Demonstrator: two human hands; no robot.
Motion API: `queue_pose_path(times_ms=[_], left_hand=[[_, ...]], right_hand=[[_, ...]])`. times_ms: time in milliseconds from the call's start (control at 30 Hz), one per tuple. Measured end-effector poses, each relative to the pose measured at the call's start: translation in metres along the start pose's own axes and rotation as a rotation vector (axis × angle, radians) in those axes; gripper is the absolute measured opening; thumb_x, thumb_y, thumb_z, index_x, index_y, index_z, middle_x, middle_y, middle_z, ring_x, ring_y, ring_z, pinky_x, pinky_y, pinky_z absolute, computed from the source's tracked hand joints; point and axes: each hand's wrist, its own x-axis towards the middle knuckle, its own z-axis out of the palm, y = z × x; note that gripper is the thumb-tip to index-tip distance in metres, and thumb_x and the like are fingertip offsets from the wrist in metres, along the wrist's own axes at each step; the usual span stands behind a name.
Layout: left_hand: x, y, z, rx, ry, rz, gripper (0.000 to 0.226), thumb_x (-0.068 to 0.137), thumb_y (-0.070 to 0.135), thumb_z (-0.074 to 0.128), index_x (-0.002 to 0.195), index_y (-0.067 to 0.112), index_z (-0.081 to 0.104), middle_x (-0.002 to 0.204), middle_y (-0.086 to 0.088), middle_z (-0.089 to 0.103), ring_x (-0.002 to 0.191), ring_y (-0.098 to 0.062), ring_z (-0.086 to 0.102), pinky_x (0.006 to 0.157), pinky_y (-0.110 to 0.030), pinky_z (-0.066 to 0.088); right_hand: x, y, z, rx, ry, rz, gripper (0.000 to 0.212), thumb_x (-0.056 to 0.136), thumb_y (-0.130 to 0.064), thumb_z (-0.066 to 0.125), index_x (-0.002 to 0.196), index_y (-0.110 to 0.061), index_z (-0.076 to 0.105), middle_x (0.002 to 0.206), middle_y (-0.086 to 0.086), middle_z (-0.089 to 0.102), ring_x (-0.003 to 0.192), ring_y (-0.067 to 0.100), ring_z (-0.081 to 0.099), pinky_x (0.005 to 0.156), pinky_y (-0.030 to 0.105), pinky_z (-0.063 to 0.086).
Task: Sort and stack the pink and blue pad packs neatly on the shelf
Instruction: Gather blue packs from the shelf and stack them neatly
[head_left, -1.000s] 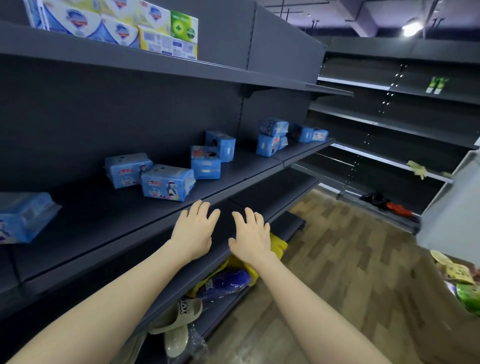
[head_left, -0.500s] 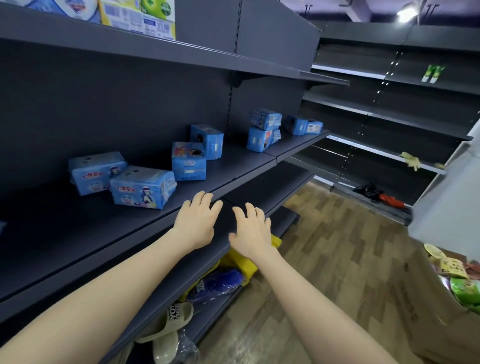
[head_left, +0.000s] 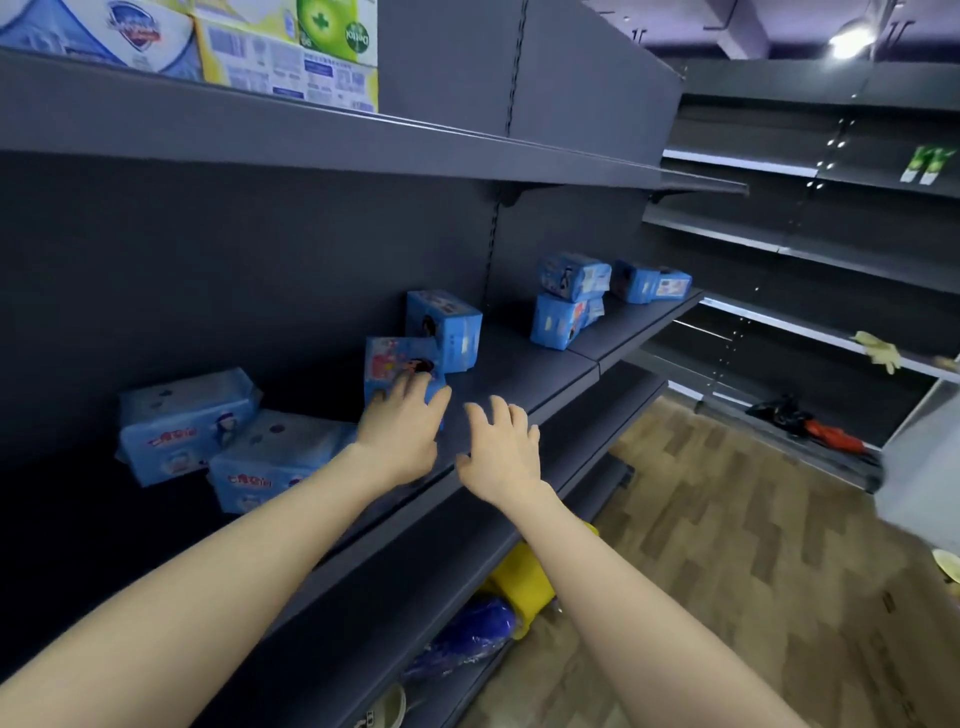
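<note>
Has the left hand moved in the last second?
Yes: the left hand went forward past the front edge of the shelf, to the pink-fronted pack.

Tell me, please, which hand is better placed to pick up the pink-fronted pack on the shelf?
Left. The left hand is at the pink-fronted pack, fingers spread over its front; the right hand hovers open above the shelf edge, clear of every pack.
</note>
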Motion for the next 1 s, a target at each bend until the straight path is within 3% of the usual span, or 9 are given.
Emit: queue_pose_path(times_ms=[367,633,833,900,1000], left_hand=[[0.056,-0.040,0.007,-0.062,-0.026,-0.089,0.063,0.089,0.031,0.055,0.142,0.017,0.024,0.145,-0.010,0.022,0.136,-0.029,0.020,0.102,-0.040,0.034],[0.078,-0.042,0.015,-0.193,-0.093,-0.261,0.077,0.081,0.044,0.062,0.142,0.018,0.024,0.147,-0.008,0.022,0.132,-0.029,0.029,0.098,-0.040,0.041],[0.094,-0.034,0.014,-0.258,-0.184,-0.443,0.094,0.073,0.052,0.069,0.144,0.021,0.017,0.144,-0.012,0.023,0.126,-0.033,0.036,0.093,-0.040,0.042],[0.100,-0.036,0.017,-0.323,-0.193,-0.509,0.097,0.068,0.055,0.072,0.142,0.023,0.019,0.139,-0.014,0.027,0.123,-0.034,0.041,0.092,-0.040,0.044],[0.106,-0.037,0.022,-0.472,-0.202,-0.584,0.102,0.063,0.054,0.075,0.142,0.023,0.017,0.137,-0.015,0.030,0.122,-0.033,0.043,0.095,-0.040,0.045]], right_hand=[[0.066,-0.010,0.009,0.017,0.018,-0.012,0.062,0.087,-0.027,0.055,0.143,-0.016,0.029,0.149,0.012,0.023,0.137,0.035,0.017,0.109,0.052,0.023],[0.097,-0.005,0.011,0.124,-0.057,-0.012,0.058,0.086,-0.024,0.054,0.138,-0.011,0.033,0.135,0.014,0.043,0.128,0.035,0.031,0.105,0.046,0.029],[0.118,0.002,0.007,0.311,-0.219,-0.023,0.028,0.080,-0.016,0.054,0.106,-0.007,0.048,0.112,0.015,0.057,0.106,0.032,0.051,0.087,0.039,0.046],[0.126,0.006,0.005,0.452,-0.285,-0.016,0.025,0.081,-0.014,0.053,0.105,-0.007,0.052,0.110,0.013,0.059,0.096,0.025,0.056,0.078,0.034,0.051],[0.132,0.011,0.001,0.673,-0.355,0.023,0.026,0.085,-0.008,0.050,0.110,-0.006,0.054,0.108,0.009,0.057,0.088,0.017,0.052,0.069,0.024,0.045]])
